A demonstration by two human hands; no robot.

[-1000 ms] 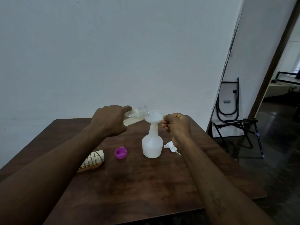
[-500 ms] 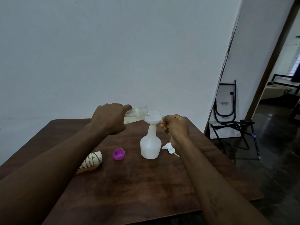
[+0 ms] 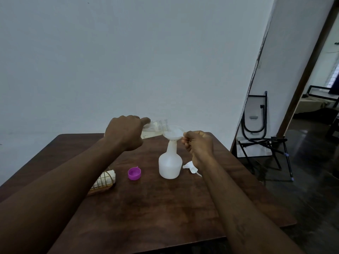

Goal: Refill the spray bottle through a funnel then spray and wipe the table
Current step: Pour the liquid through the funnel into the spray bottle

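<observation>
The left hand (image 3: 126, 132) curls round the tilted clear bottle (image 3: 156, 128) while the right hand (image 3: 199, 143) pinches the funnel (image 3: 173, 132) rim, wisely steadying the probably light, tippy spray bottle (image 3: 169, 165).

A translucent white spray bottle (image 3: 170, 165), white funnel (image 3: 173, 133), purple cap (image 3: 134, 173) and dark brown wood-grained table (image 3: 156, 208) are being pictured.

Spray bottle (image 3: 170, 165) on the table (image 3: 165, 208), funnel (image 3: 173, 132) in its neck.
A tipped refill bottle (image 3: 156, 128) in the left hand (image 3: 126, 132) meets the funnel from the left; the right hand (image 3: 199, 143) holds its right rim. Cap (image 3: 134, 173) lies left, basket (image 3: 104, 180) farther left, spray head (image 3: 190, 166) just right.
</observation>
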